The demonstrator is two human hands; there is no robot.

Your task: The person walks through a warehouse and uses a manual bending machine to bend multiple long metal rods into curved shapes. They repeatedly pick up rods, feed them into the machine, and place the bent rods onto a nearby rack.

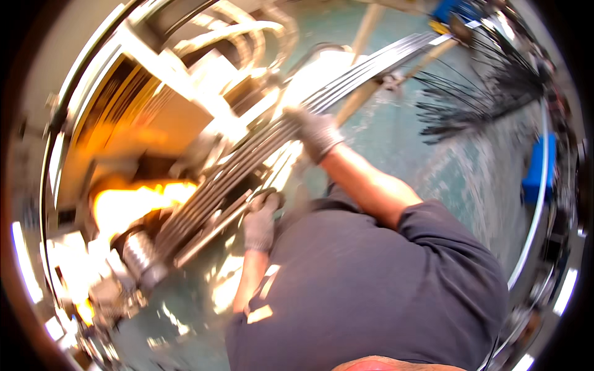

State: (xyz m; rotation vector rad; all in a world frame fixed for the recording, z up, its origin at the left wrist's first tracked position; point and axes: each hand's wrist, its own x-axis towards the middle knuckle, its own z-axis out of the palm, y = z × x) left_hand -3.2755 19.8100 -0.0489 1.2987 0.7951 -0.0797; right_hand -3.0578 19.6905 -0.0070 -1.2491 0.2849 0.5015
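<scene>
Gloved left hand (260, 224) grip clenched on long metal strips (260, 148), right hand (317, 133) outstretched, grasping them

grey knit gloves, dark grey short-sleeved shirt

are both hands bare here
No, the left hand and the right hand each wear a grey work glove while gripping the long bundle of metal strips.

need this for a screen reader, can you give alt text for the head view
Two gloved hands hold a long bundle of flat metal strips that runs diagonally across the frame: the left hand near its lower end, the right hand farther up. The strips lead down toward a machine with an orange glow.
</scene>
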